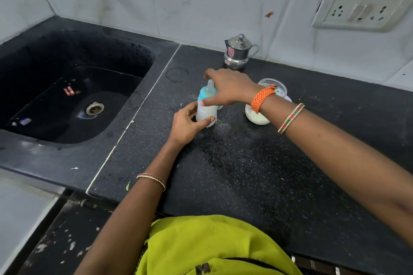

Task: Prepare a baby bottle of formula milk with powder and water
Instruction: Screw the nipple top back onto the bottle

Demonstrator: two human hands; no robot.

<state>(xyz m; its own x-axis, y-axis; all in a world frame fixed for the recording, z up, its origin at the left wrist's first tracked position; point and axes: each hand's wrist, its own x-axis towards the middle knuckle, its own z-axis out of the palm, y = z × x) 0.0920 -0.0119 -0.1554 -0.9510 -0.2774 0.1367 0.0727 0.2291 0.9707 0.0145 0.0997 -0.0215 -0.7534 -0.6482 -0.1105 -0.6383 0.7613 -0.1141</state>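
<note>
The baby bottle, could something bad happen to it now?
Maybe. The baby bottle is full of milk, and the right hand is at its blue ring while the left hand steadies it; if the ring goes on crooked, milk might leak. The open powder jar sits right under the right wrist, so an arm swing could knock it. White specks already dot the counter.

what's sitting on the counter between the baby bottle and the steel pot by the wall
Head view: nothing stands there; only the right hand hovers between the milky blue-collared baby bottle and lidded steel pot.
</note>
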